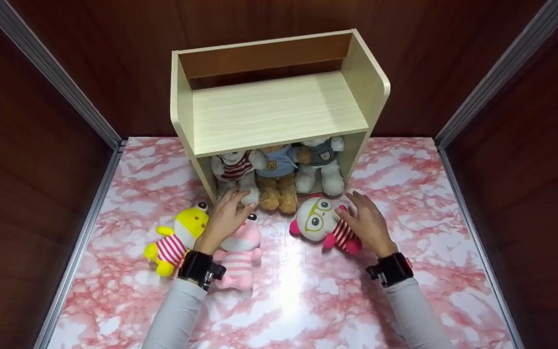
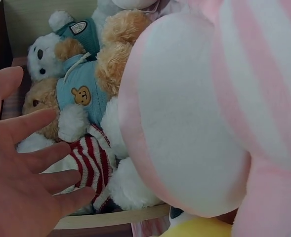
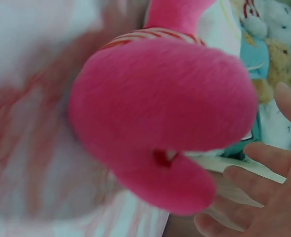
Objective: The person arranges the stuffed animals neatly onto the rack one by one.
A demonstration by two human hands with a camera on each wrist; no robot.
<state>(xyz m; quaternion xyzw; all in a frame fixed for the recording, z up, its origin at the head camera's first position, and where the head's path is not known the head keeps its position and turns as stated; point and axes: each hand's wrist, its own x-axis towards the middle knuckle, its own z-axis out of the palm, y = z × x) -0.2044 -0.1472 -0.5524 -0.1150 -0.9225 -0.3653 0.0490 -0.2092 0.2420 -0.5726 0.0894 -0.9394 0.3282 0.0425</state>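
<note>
While three plushes (image 1: pixel 279 165) sit shelved behind three dolls (image 1: pixel 236 265), left grip (image 1: pixel 225 215) and right grip (image 1: pixel 368 223) spread loosely, empty.

From my distant seat I am looking at a person's two bare hands, the left hand (image 1: pixel 225 218) and the right hand (image 1: pixel 368 220), each showing a thumb and four fingers in its own wrist view. A pale grey left sleeve (image 1: pixel 175 310) and a matching right sleeve (image 1: pixel 415 310) are covering the forearms, looking smooth and close-fitting and ending just behind the wrists. A wide black left wristband (image 1: pixel 195 267) and a black right wristband (image 1: pixel 396 269) are circling the wrists. On the inner side of each I am seeing a small dark block jutting out, with a pale, silvery bit showing beside it. A little red tag (image 1: pixel 408 262) is brightening the right wristband's outer edge.
</note>
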